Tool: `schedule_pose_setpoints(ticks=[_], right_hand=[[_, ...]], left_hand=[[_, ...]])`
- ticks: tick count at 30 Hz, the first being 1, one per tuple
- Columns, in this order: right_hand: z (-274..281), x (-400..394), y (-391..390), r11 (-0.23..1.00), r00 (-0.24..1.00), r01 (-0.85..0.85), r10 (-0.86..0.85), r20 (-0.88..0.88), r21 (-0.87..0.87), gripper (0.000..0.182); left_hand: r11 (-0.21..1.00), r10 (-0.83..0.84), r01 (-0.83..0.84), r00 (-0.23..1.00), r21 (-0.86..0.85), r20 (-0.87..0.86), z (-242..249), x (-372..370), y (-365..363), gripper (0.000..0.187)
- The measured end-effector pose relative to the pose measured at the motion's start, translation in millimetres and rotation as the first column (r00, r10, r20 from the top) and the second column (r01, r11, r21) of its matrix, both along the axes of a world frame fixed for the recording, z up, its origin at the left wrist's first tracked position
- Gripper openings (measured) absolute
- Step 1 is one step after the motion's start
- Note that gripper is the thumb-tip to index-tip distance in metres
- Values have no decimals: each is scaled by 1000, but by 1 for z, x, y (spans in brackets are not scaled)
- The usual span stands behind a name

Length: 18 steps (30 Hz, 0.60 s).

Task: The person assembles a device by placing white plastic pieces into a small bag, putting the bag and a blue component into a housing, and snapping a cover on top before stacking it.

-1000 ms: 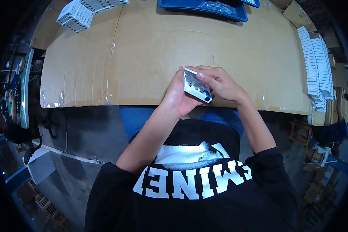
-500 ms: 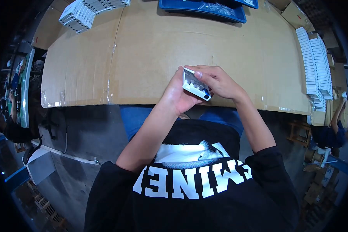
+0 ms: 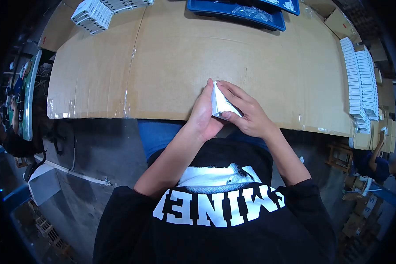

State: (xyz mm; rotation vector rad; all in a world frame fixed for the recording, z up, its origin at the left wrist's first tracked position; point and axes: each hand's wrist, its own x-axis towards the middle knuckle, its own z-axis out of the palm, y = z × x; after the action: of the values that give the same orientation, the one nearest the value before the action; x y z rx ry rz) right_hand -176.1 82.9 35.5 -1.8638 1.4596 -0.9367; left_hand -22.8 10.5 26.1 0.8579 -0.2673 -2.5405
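A small white box [image 3: 221, 104] is held between both hands, just above the table's near edge. My left hand [image 3: 203, 111] is wrapped around its left side and underside, and most of those fingers are hidden. From the right, my right hand [image 3: 247, 111] closes over the box, its thumb on the near end and its fingers across the far part. The face toward me is plain white with a small dark mark partly covered by the right hand. What the box holds does not show.
The cardboard-covered table [image 3: 176, 61] spreads ahead. Blue trays [image 3: 233, 16] with clear plastic pieces sit at the far edge. White boxes are stacked at the far left [image 3: 92, 17] and right [image 3: 358, 83]. Other people [image 3: 376, 163] are at both sides.
The box's upper face has gone from showing dark and blue contents to plain white. My right hand has shifted down around it, its thumb now at the near end.
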Motion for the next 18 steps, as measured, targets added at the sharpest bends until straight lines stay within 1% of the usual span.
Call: schedule_pose_setpoints(ticks=[2,4,5,6,7,8,10,11,13,14,15,16,17,18], right_hand=[[1,0,-1,1000,1000,-8,8,-19,-19,67],[1,-1,-3,999,999,-14,12,-40,-41,70],[1,-1,-5,996,997,-29,23,-72,-85,71],[1,-1,-7,991,994,-45,32,-103,-128,72],[3,0,-8,990,994,-42,29,-102,-132,72],[9,2,-9,986,989,-43,19,-146,-161,72],[16,3,-9,980,972,-41,-6,-234,-193,71],[19,0,-9,979,972,-32,-17,-236,-203,71],[25,-7,-9,981,994,-20,-2,-112,-191,68],[31,-9,-10,984,1000,-3,0,-18,-177,58],[31,-9,-9,983,1000,7,-10,-16,-183,58],[29,-8,-10,980,972,88,-45,229,-178,53],[28,-6,-10,974,884,164,-75,461,-155,49],[34,3,-9,944,787,316,-205,582,-94,49]], left_hand=[[1000,4,-3,1000,-7,21,6,1,-1,55],[999,-12,15,998,-51,63,10,2,-2,57],[999,-12,15,998,-53,63,11,2,-3,57],[996,-8,13,998,-93,60,12,2,-3,60],[991,-4,12,998,-136,56,13,2,-4,62],[990,-7,15,998,-142,55,16,2,-5,62],[976,-15,17,1000,-217,9,22,3,-6,68],[974,-25,26,1000,-227,7,22,3,-8,68],[939,-105,91,994,-330,-25,22,4,-10,73],[933,-109,95,994,-346,-21,23,4,-10,80],[930,-119,105,993,-352,-18,27,4,-10,80],[888,-105,90,994,-451,-10,31,2,-11,82],[834,-92,76,996,-546,-3,35,2,-12,85],[827,-84,41,995,-560,-51,35,3,-13,84]])
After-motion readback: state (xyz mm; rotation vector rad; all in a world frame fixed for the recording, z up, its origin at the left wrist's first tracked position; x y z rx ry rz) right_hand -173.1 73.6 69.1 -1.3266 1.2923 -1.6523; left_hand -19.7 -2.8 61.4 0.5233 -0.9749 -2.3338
